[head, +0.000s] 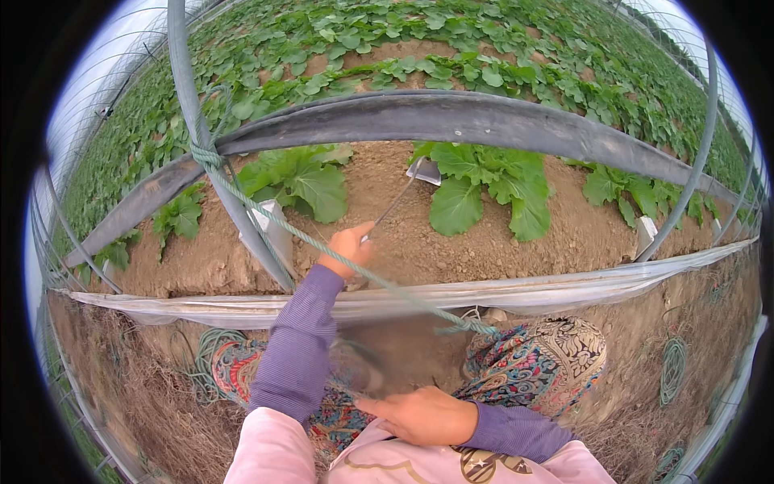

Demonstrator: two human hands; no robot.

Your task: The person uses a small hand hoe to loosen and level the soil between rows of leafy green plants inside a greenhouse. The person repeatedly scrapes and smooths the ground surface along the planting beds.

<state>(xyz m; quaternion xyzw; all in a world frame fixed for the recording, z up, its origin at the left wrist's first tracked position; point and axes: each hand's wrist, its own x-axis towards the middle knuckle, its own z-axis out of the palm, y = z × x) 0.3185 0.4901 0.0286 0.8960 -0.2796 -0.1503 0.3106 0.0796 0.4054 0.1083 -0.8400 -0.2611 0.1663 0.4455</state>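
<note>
My left hand (349, 249) is closed around the handle of a small hoe (396, 202), reaching over the rolled plastic film. The hoe's flat metal blade (425, 171) rests by the soil at the left side of a broad-leaved green plant (484, 187). A green rope (314, 243) slants across in front of my left wrist. Low in the view, my right hand (426, 416) is before my torso, its index finger stretched out to the left; whether it holds anything cannot be told.
A metal hoop pipe (187, 91) with rope tied on it rises at the left. A dark flattened hose (423, 118) spans above the near plants. Rolled clear film (514, 290) runs along the bed's edge. Coiled rope (672, 370) lies at the right.
</note>
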